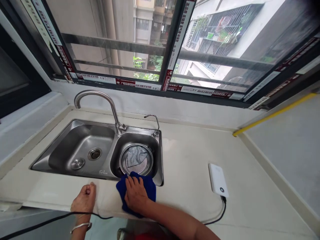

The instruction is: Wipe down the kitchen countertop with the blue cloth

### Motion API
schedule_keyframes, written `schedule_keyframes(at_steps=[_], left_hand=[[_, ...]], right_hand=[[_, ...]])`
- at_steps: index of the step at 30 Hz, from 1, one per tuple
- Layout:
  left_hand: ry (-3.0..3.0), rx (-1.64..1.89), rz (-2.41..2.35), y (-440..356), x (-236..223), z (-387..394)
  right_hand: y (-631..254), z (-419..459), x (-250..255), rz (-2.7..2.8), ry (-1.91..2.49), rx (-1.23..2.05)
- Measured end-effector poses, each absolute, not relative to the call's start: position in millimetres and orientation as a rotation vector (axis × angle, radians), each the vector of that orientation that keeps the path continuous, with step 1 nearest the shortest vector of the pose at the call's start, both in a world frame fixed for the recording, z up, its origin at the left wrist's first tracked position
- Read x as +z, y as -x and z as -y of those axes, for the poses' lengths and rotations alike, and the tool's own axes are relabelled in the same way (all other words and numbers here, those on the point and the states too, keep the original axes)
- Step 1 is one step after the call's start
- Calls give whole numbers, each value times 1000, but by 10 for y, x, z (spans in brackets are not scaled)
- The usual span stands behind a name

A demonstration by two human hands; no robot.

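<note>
My right hand point(136, 193) presses a dark blue cloth point(150, 188) onto the counter's front strip, just before the smaller sink basin. The fingers are bent over the cloth, and its far edge reaches the basin's rim. To the left, my left hand point(84, 197) rests by the counter's front edge with its fingers curled in; I see nothing in it. A round metal strainer point(147, 169) sits in the smaller basin, with a grey cloth point(136, 155) lying inside it.
The larger sink basin point(82, 141) has a loose drain strainer point(78, 163) in it. A tall faucet point(110, 100) and a small spout point(157, 124) rise behind. On the right lies a white power bank point(218, 180); a black cable point(57, 218) crosses before my left wrist.
</note>
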State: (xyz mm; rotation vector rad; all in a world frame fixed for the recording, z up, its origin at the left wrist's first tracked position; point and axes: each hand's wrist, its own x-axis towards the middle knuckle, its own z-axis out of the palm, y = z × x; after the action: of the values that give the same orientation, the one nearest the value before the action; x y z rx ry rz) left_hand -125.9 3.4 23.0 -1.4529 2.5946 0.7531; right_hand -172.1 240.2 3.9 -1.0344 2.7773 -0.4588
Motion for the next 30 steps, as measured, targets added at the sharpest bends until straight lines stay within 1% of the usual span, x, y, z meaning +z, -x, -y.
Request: schedule_keyframes(at_steps=[5, 10, 19, 30], left_hand=[[1428, 668, -2620, 1265, 261, -53], [1394, 609, -2629, 1256, 276, -59], [1405, 657, -2637, 1226, 220, -44], [1384, 679, -2697, 1223, 234, -25]], right_hand=[[1764, -1939, 25, -2756, 1130, -495], [1776, -1912, -12, -2735, 1236, -516], [1770, -2697, -51, -2536, 1716, -534], [1922, -3783, 13, -2483, 1675, -386]])
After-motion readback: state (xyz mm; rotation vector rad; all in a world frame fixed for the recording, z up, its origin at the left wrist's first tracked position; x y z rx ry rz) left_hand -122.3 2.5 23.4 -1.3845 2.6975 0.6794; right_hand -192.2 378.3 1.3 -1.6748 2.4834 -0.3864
